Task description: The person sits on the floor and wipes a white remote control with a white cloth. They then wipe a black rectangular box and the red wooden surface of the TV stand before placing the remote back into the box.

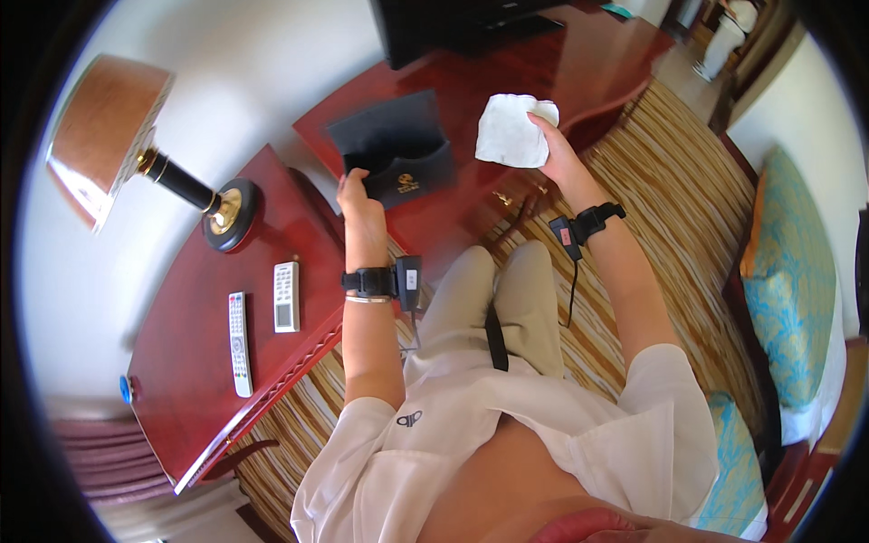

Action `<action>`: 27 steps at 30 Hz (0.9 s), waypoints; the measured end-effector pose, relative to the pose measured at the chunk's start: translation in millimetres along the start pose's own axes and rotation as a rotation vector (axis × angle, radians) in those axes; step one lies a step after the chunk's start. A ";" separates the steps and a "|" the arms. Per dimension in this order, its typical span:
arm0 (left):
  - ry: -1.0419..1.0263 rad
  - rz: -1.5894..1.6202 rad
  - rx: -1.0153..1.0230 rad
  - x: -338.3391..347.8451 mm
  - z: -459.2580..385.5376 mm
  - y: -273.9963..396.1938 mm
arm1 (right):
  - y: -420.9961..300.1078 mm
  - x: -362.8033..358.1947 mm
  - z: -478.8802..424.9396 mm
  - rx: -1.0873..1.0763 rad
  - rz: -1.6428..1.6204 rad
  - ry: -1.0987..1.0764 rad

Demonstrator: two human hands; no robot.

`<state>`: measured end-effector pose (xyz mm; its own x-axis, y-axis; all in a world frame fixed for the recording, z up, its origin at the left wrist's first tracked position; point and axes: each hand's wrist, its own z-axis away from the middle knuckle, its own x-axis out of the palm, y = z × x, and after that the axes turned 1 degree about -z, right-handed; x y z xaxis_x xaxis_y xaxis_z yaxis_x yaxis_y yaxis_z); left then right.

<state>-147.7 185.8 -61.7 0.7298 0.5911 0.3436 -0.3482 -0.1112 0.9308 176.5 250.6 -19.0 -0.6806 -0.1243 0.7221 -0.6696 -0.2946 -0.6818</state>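
Note:
My left hand [361,197] grips the near left corner of a black folder [424,166], its thumb on the front. The folder is spread open, with a pocket on its near half that bears a gold emblem and writing. Whether it rests on the desk or is slightly raised, I cannot tell. In my right hand [560,155] is a folded white cloth [509,132], thumb on top and the other fingers hidden beneath. The cloth is above the dark red wooden desk [468,136], to the right of the folder and apart from it.
A table lamp [234,210], a white remote control [239,346] and a white air-conditioner remote [286,298] are on the wooden cabinet [190,339] at left. A black television [448,27] stands at the back. Patterned pillows [787,285] lie at right. Another person [730,37] stands far off.

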 end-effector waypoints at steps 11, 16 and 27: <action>0.098 -1.011 0.666 -120.0 111.4 108.7 | 38.6 -29.9 -37.0 -0.962 1.551 0.152; 0.399 -1.262 0.615 -185.9 143.0 91.3 | 77.0 9.4 44.7 -0.832 1.259 -0.096; 0.296 -1.280 0.612 -193.2 131.5 84.5 | 86.4 37.2 126.8 -0.605 1.175 -0.233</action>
<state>-240.8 -42.8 -33.0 0.1697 0.6770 -0.7162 0.7933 0.3374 0.5069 131.0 100.4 -36.2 -0.9131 -0.1881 -0.3618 0.2064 0.5520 -0.8079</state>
